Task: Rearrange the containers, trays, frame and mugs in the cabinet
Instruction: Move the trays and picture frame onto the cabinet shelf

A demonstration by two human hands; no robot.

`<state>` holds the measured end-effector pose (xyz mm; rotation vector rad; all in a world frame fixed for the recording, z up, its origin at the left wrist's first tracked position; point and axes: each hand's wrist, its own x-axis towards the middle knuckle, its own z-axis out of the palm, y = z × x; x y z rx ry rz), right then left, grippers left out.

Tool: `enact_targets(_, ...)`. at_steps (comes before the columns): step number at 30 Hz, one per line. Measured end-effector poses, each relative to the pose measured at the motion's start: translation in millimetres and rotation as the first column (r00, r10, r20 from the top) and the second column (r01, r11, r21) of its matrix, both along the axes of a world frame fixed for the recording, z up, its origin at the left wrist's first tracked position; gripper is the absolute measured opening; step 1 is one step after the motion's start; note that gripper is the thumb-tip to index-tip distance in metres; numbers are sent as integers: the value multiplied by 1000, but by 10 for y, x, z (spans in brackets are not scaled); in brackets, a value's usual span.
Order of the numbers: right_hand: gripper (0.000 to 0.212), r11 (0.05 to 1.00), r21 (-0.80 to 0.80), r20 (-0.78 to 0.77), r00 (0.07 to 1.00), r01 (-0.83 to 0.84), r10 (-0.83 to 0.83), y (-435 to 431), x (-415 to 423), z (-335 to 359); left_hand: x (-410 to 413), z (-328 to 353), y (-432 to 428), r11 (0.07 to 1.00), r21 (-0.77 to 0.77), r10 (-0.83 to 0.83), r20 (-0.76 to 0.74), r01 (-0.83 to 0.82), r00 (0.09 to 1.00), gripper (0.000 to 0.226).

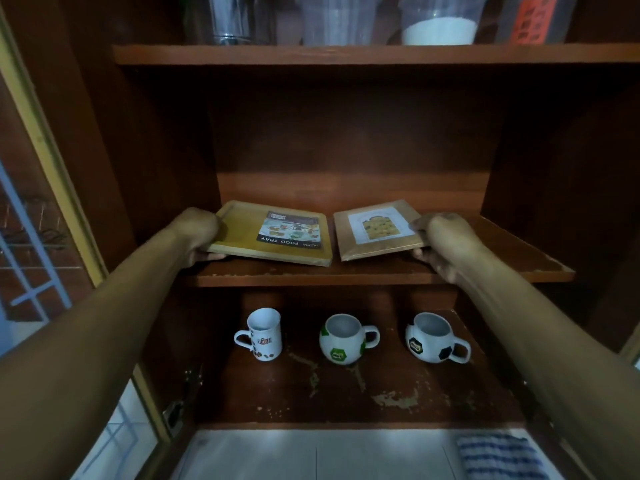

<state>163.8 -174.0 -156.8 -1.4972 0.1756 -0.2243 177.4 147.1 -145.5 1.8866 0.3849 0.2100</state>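
Note:
On the middle shelf [381, 277] lie a wooden food tray [242, 237] on the left and a wooden picture frame [349, 251] on the right, nearly touching. My left hand [199, 233] grips the tray's left edge, thumb on top. My right hand [443, 242] grips the frame's right edge, fingers curled under it. Below, on the bottom shelf, stand three mugs in a row: a tall white mug [263, 336], a ball-shaped mug with green patches [341, 339] and a ball-shaped mug with black patches [431, 337].
The top shelf [346, 54] holds several clear containers, one with white powder [440, 29] and one with an orange label [533, 19]. A glass cabinet door [41, 202] hangs open at the left. A striped cloth [498, 455] lies on the tiled floor.

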Motion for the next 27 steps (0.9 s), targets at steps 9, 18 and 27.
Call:
enact_targets(9,18,999,-34,-16,1000,-8,7,22,42,-6,80,66,-66,871,491,96,-101,-34,990,29)
enact_targets(18,15,999,-44,-19,1000,-10,10,29,39,-16,115,30,-210,609,793,194,-128,-17,973,43)
enact_targets(27,13,999,-54,-18,1000,6,-7,41,51,-26,139,-16,-270,424,903,227,-187,76,956,40)
